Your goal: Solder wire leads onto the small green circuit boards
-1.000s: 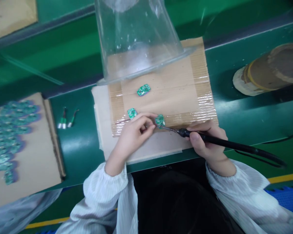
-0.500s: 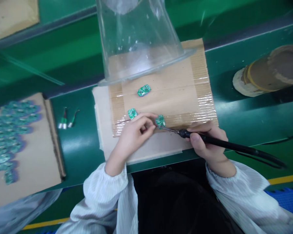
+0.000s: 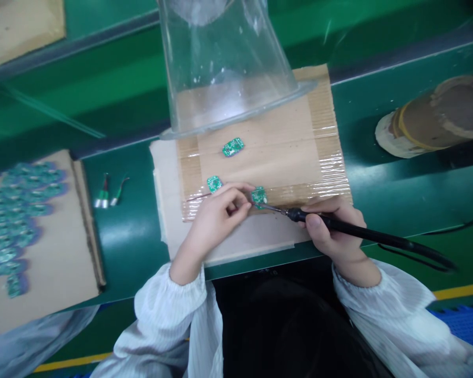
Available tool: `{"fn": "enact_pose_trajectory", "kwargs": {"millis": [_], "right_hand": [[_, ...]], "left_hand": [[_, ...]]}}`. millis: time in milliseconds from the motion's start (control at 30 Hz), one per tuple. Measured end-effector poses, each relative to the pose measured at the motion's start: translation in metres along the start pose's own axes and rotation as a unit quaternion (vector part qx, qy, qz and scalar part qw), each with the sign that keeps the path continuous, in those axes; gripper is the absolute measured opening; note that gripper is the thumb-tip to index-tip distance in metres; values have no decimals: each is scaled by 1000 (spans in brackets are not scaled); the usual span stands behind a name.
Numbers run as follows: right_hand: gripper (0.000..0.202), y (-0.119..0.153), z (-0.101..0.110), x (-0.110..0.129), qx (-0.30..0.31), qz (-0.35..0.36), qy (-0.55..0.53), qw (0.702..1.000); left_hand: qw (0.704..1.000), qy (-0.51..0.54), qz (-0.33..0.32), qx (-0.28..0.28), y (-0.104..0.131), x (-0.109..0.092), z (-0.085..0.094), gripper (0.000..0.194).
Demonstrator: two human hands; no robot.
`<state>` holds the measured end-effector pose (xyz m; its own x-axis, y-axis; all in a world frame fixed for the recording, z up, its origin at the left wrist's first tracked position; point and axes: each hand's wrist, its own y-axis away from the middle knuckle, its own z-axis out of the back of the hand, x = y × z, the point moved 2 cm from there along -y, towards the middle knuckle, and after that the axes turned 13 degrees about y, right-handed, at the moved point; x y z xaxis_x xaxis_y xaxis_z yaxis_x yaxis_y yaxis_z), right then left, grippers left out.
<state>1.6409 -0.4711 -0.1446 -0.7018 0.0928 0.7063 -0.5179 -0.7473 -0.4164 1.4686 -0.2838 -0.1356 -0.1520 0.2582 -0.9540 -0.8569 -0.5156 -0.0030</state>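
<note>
My right hand (image 3: 335, 226) grips a soldering iron (image 3: 313, 218) by its black handle. The iron's metal tip reaches the lower edge of a small green circuit board (image 3: 259, 196). On the other side of that board, my left hand (image 3: 220, 215) has thumb and forefinger pinched close to the tip; what lies between them is too small to tell. A second circuit board (image 3: 214, 184) lies just beyond my left knuckles, with a thin dark red wire (image 3: 199, 197) running out beside the hand. Farther back, a third board (image 3: 233, 147) rests on the cardboard (image 3: 276, 152).
A clear plastic hood (image 3: 228, 68) hangs over the back of the cardboard. At left, many circuit boards (image 3: 11, 220) cover another cardboard sheet (image 3: 71, 252). Small parts with wire leads (image 3: 102, 197) lie between. A brown cylinder (image 3: 429, 115) stands at right. A grey sleeve (image 3: 35, 336) shows lower left.
Almost nothing differs. Both hands and the soldering iron hold their places at the board; the iron's cord has shifted slightly and the whole view has moved a little.
</note>
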Motion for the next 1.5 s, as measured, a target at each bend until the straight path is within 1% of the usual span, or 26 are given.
{"fn": "enact_pose_trajectory", "kwargs": {"millis": [67, 133, 200, 267, 300, 333, 367, 400, 467, 500, 533, 600, 633, 700, 800, 867, 900, 967, 1033, 1167, 1267, 1300, 1367, 1433, 1500], "right_hand": [[7, 2, 0, 0, 3, 1, -1, 1000], [7, 4, -1, -1, -7, -7, -16, 1000], [7, 4, -1, -2, -57, -34, -60, 996], [10, 0, 1, -3, -131, -65, -118, 982], [10, -5, 3, -4, -158, -73, -140, 975], [9, -12, 4, -3, -167, -75, -149, 972], [9, -22, 5, -2, -153, -73, -143, 975], [11, -33, 5, -1, -116, -69, -123, 983], [16, -58, 2, 3, -2, -50, -49, 998], [18, -70, -1, 5, 59, -34, -11, 998], [20, -82, -6, 7, 107, -12, 18, 994], [26, -103, -20, 11, 169, 40, 33, 984], [30, -111, -29, 12, 186, 68, 26, 980], [35, -125, -49, 13, 202, 113, 8, 973], [30, -139, -75, 10, 206, 152, 13, 967], [27, -141, -83, 5, 197, 164, 39, 966], [26, -140, -84, 3, 194, 170, 56, 964], [28, -132, -77, -5, 185, 176, 90, 963], [31, -116, -60, -14, 187, 173, 114, 960], [41, -73, -19, -27, 200, 153, 129, 959], [44, -48, 3, -27, 141, 123, 123, 975], [44, -44, 6, -26, 121, 109, 121, 979], [43, -37, 7, -24, 106, 93, 119, 983], [42, -34, 2, -22, 121, 99, 120, 980], [42, -30, -2, -20, 132, 110, 122, 978]], "left_hand": [[1000, 1, 4, 0, 0, 0, 0, 15], [1000, 2, 6, -1, 0, 0, 0, 15], [1000, 4, 7, 0, -1, 0, 0, 15], [1000, 9, 5, -1, -1, 1, 0, 15], [1000, 12, 4, 0, -1, 1, 0, 15], [1000, 15, 2, 0, -1, 1, -1, 15], [1000, 17, 0, 1, -1, 1, -1, 16], [1000, 19, -2, 3, -1, 2, -1, 16], [1000, 22, -5, 8, -2, 2, -1, 15], [1000, 23, -6, 9, -3, 2, -1, 15], [1000, 25, -7, 10, -3, 2, -1, 15], [999, 28, -11, 11, -4, 2, -1, 16], [999, 27, -13, 11, -4, 2, -1, 15], [1000, 22, -13, 8, -3, 2, -1, 14], [1000, 14, -15, -11, -1, 4, 0, 15], [999, 14, -18, -26, 0, 6, 0, 15], [999, 13, -20, -32, 1, 7, 0, 14], [998, 11, -24, -50, 2, 8, 1, 13], [997, 6, -29, -70, 4, 8, 3, 14], [994, -32, -38, -102, 11, 2, 10, 11], [985, -66, -42, -154, 16, -8, 14, 10], [985, -66, -42, -154, 16, -11, 11, 10], [991, -50, -44, -115, 14, -18, 0, 9], [997, -28, -44, -65, 8, -23, -18, 7], [998, -11, -40, -43, 1, -25, -37, 7]]}}
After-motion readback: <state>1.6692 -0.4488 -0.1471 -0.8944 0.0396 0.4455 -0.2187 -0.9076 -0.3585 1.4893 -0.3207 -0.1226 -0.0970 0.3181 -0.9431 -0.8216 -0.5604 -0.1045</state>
